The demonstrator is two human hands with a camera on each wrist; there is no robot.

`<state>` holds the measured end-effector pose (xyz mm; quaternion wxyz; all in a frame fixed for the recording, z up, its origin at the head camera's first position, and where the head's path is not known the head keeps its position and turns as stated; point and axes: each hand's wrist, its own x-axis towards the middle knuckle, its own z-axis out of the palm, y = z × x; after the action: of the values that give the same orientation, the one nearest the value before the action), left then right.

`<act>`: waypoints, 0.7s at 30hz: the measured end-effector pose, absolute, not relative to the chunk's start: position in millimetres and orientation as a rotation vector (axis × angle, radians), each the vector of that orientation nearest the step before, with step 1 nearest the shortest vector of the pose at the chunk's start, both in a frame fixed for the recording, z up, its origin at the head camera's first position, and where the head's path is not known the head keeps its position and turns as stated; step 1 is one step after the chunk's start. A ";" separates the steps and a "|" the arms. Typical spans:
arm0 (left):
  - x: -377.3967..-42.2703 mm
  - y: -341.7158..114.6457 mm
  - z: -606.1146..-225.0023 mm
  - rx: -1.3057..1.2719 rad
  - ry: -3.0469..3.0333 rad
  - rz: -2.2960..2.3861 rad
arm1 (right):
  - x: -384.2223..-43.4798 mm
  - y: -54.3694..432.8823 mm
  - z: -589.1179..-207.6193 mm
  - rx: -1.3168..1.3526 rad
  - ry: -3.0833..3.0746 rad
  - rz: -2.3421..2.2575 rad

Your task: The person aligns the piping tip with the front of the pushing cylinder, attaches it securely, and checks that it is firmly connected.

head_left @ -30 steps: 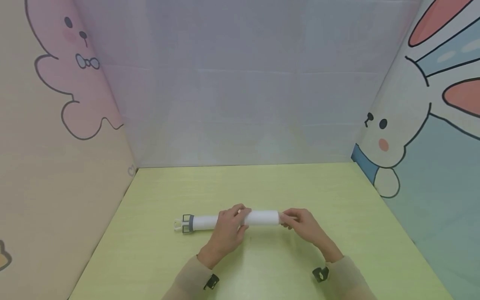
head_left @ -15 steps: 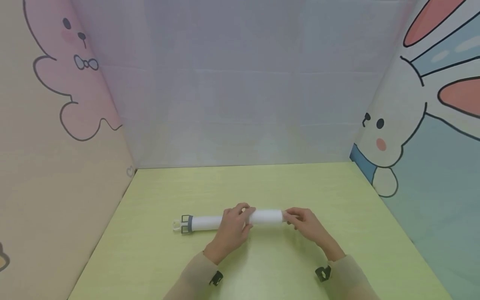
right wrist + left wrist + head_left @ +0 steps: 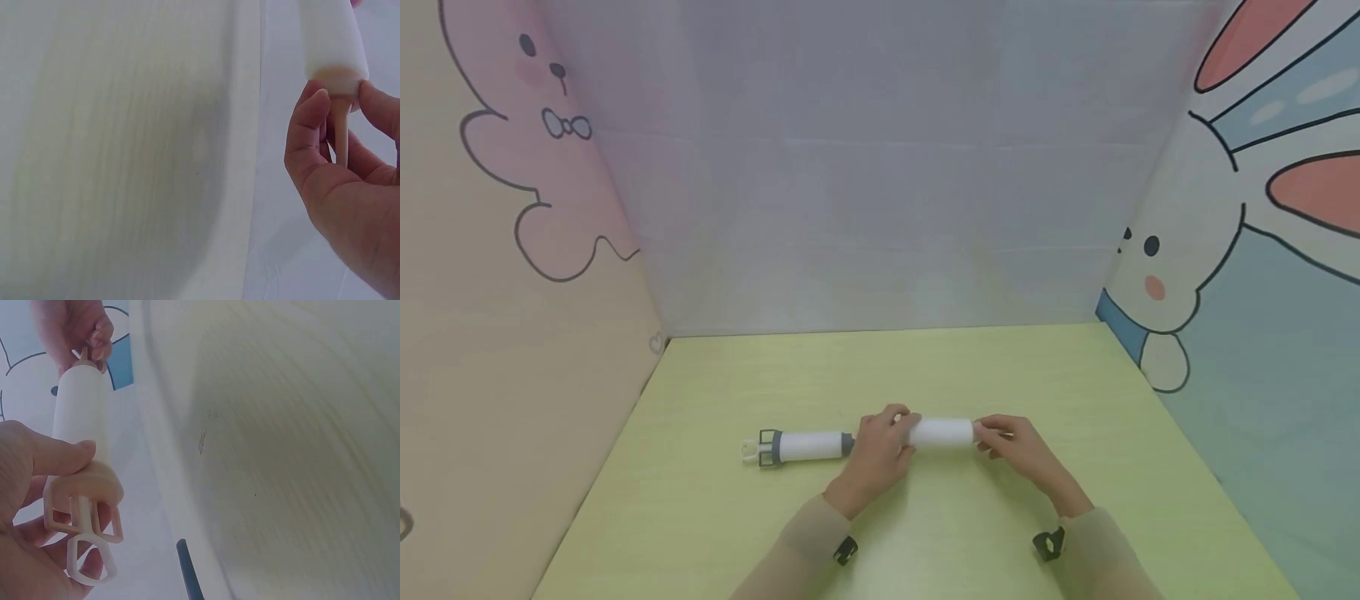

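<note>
My left hand [image 3: 880, 450] grips a white syringe [image 3: 942, 432] at its beige collar, with the thumb across the barrel. In the left wrist view, the collar [image 3: 87, 481] has open side loops and a white plunger ring [image 3: 91, 559] beneath it. My right hand [image 3: 1018, 446] pinches the far end, fingers and thumb around the beige cap [image 3: 340, 81]; a slim beige tip [image 3: 341, 134] passes between them. Left of my left hand lies a second white syringe [image 3: 811, 446] with a grey looped collar and a grey end; its narrow tip is hidden behind the hand in the head view.
The syringes are over a pale yellow-green table [image 3: 737, 375]. A plain pale wall [image 3: 880, 167] stands behind it, with cartoon-printed walls on both sides. In the left wrist view a slim dark rod [image 3: 189, 569] shows near the table edge. Black wrist mounts [image 3: 1048, 544] sit on both sleeves.
Both hands have shifted right with the beige-collared syringe between them. The second syringe stays almost in place, and its grey right end has come out from behind my left hand.
</note>
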<state>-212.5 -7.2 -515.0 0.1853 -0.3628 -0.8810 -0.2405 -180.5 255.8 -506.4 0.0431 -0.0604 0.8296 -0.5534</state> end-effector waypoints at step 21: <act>-220.8 3.7 -526.4 -1.030 -2.524 -0.652 | -186.3 262.7 -521.2 -0.002 2.532 -1.717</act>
<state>-220.8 3.7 -526.4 0.1683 -0.3623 -0.8876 -0.2292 -186.3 262.7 -521.2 0.0412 -0.0008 0.8270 -0.5607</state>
